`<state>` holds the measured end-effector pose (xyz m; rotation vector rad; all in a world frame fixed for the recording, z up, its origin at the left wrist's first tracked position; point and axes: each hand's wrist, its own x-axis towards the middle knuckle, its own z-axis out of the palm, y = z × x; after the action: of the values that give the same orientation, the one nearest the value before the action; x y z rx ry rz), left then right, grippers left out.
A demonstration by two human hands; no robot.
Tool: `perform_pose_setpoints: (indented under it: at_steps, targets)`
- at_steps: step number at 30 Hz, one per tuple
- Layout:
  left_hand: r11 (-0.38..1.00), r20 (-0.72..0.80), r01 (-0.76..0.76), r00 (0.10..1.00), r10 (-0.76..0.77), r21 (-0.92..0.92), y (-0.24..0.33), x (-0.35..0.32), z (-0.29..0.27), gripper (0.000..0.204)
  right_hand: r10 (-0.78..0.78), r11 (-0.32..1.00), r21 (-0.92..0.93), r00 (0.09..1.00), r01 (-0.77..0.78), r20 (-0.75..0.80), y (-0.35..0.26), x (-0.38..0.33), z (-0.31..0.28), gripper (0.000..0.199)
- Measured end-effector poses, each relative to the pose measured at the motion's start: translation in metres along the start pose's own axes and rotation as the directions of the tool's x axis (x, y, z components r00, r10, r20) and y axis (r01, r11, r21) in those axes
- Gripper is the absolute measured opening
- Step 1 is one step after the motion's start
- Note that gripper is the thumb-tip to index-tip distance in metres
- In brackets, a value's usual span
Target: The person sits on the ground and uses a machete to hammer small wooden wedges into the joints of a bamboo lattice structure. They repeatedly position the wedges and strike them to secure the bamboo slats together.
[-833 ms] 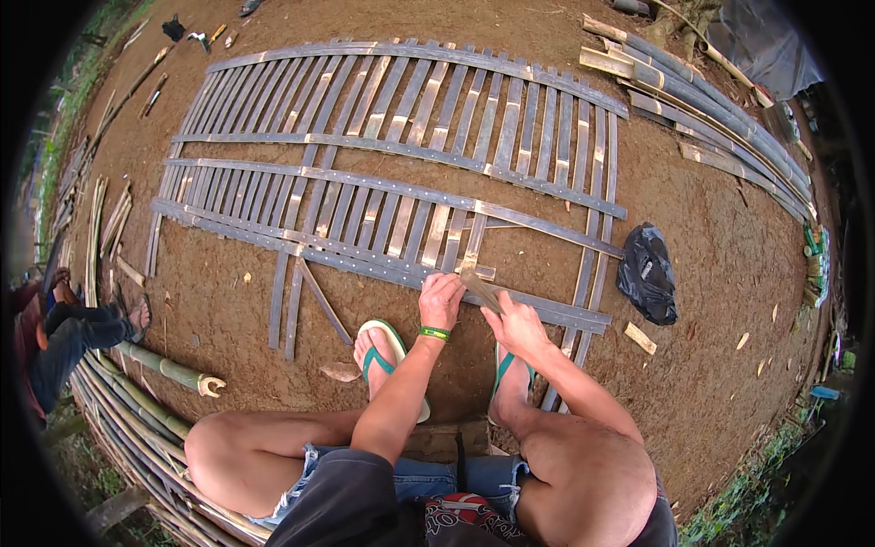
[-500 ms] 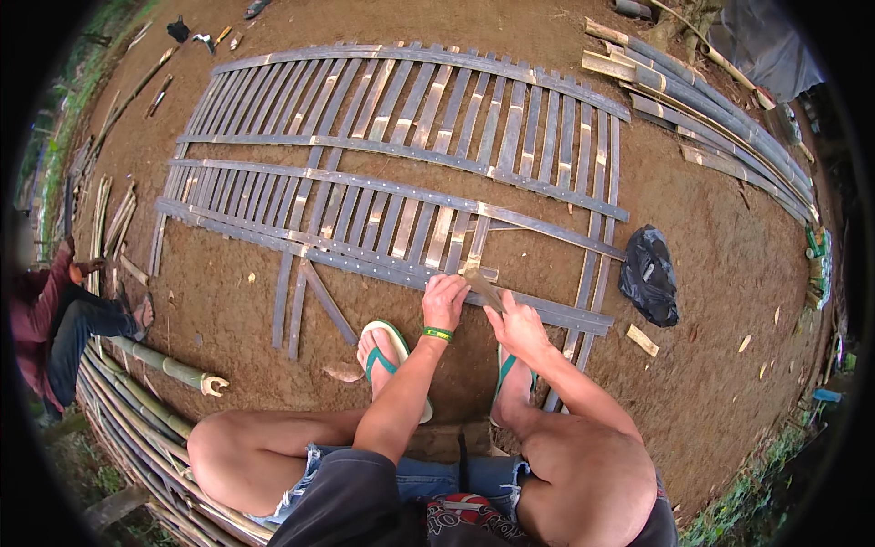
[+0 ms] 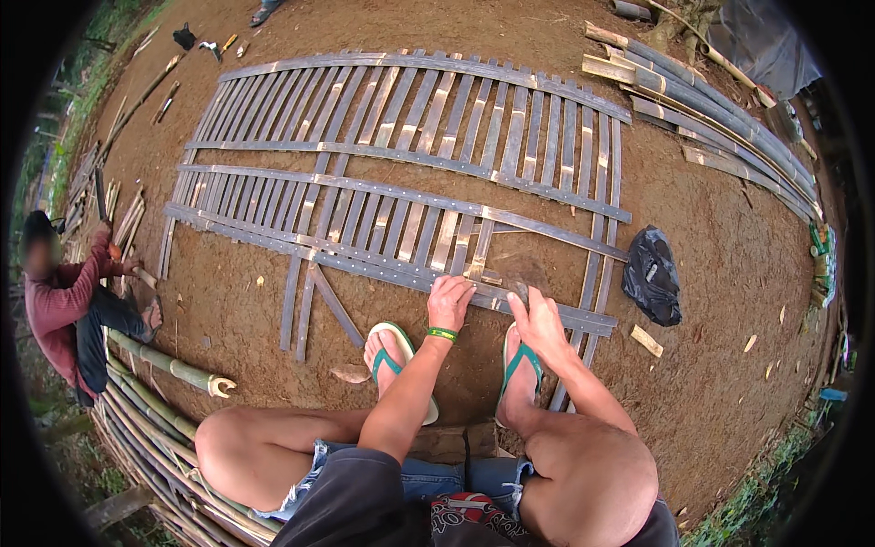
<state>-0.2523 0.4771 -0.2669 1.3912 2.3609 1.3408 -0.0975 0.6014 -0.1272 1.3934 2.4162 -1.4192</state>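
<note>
Slats point(image 3: 444, 239) by the dozen, fixed across a dark frame point(image 3: 401, 157) lying on the ground point(image 3: 246, 314), just beyond the sandalled feet point(image 3: 386, 356); left hand point(image 3: 451, 303) down at the near rail point(image 3: 581, 318), bunched together, though what it pinches I cannot tell; right hand point(image 3: 540, 326) just beside it, curled round a brown tool point(image 3: 523, 271) that is all blur above the rail; black plastic bag point(image 3: 651, 276) off to the right; a person point(image 3: 64, 299) in a red top at far left.

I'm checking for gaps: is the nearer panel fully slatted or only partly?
Partly: the nearer panel has slats toward its left, but bare soil shows between its rails at right.
</note>
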Motion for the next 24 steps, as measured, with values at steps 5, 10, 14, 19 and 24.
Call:
perform_pose_setpoints:
  at_steps: [5, 10, 14, 19, 24]
  targets:
    - [0.995, 0.082, 0.051, 0.995, -0.059, 0.088, 0.002, 0.001, -0.020, 0.033, 0.101, 0.994, -0.032, 0.995, -0.101, -0.020, 0.005, -0.025, -0.029, 0.060]
    - [0.902, 0.194, 0.134, 0.954, -0.230, 0.412, -0.027, 0.015, -0.044, 0.075, 0.068, 0.955, -0.291, 0.997, -0.057, 0.029, 0.009, -0.041, -0.079, 0.055]
    - [0.816, 0.365, 0.113, 0.853, -0.372, 0.567, -0.030, 0.034, -0.036, 0.091, -0.154, 0.824, -0.541, 0.986, 0.168, 0.071, 0.016, -0.035, -0.154, 0.047]
    - [0.766, 0.386, 0.093, 0.821, -0.420, 0.636, -0.040, 0.034, -0.038, 0.099, -0.149, 0.760, -0.610, 0.974, 0.224, 0.173, -0.066, 0.001, -0.192, 0.038]
    - [0.850, 0.492, 0.067, 0.791, -0.365, 0.523, -0.032, 0.041, -0.047, 0.092, -0.180, 0.823, -0.526, 0.977, 0.213, 0.113, -0.076, 0.047, -0.168, 0.049]
